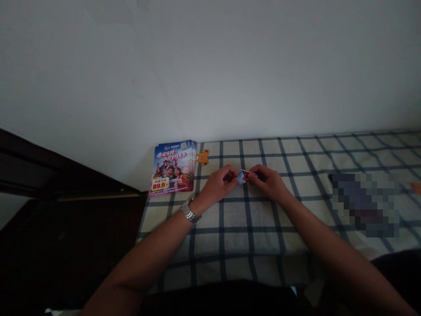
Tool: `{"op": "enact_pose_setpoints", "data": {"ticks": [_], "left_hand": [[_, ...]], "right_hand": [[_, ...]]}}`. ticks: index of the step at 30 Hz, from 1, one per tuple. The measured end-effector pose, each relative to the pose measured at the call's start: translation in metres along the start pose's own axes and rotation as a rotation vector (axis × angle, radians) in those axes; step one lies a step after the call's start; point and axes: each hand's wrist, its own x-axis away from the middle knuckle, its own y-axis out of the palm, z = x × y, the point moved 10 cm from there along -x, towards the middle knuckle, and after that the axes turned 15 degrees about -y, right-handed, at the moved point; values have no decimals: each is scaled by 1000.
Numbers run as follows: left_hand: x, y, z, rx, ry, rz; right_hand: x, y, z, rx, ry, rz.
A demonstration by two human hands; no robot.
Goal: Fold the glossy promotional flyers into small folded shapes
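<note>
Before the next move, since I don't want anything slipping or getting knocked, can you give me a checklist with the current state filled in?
1. Left hand has the printed paper: ok, fingers pinched at its left end.
2. Right hand has it too: ok, pinched at its right end.
3. Paper's edges lined up: cannot tell; it shows too small and fingers cover part of it.
4. Flyer stack apart from the hands: ok, it lies left of the left hand.
5. Flyer stack squared up: not ok, edges are spread out at its right side.
6. Object at the right identified: cannot tell, it is pixelated.
</note>
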Motion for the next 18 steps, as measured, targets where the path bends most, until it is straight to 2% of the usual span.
{"op": "enact_pose_setpoints", "data": {"ticks": [4, 9, 13, 18], "left_hand": [[3, -4, 9, 34, 55, 30], [7, -6, 19, -29, 86, 49], [4, -9, 16, 3, 38, 53], [2, -21, 8, 22, 10, 152]], "right_hand": [[0, 1, -2, 29, -13, -20], [1, 8, -4, -15, -28, -68], [1, 9, -2, -39, -10, -61], [1, 9, 1, -229, 51, 4]]}}
